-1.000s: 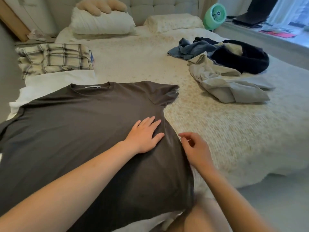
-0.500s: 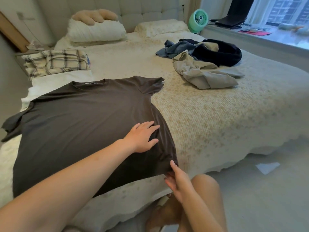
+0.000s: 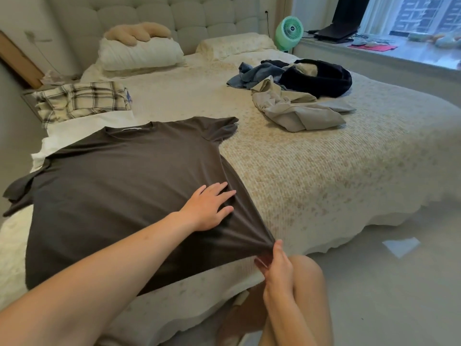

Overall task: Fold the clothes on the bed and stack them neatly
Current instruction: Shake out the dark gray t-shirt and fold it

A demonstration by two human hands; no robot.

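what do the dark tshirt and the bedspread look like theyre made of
Dark t-shirt: looks like thin, soft matte knit, maybe cotton jersey; it stretches into fine tension lines where the right hand pinches its hem corner.
Bedspread: seems a thicker textured cream weave or quilt, with nubbly rows and a scalloped edge.

Soft daylight from window (image 3: 421, 18) upper right; glare on sill, mild wide-angle bending at edges, slightly soft focus.
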